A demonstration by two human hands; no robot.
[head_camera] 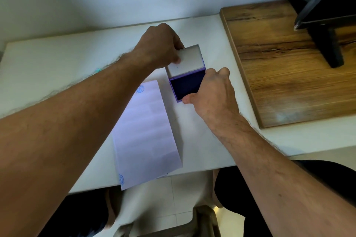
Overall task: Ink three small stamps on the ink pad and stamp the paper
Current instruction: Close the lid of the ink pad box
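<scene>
Head view: I saw the ink pad (pixel 185 84) lying open on the white table (pixel 57 59), just beyond the paper (pixel 146 131). My left hand (pixel 159 46) pinched its raised white lid (pixel 189 59); my right hand (pixel 213 90) gripped the purple base's near corner. Two blue stamp marks showed on the paper.

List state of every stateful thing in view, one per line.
ink pad: open, dark pad exposed
lid: raised, hinged back
paper: flat on the table, overhanging its near edge, two blue stamp marks visible
left hand: grips the lid
right hand: holds the ink pad base
</scene>
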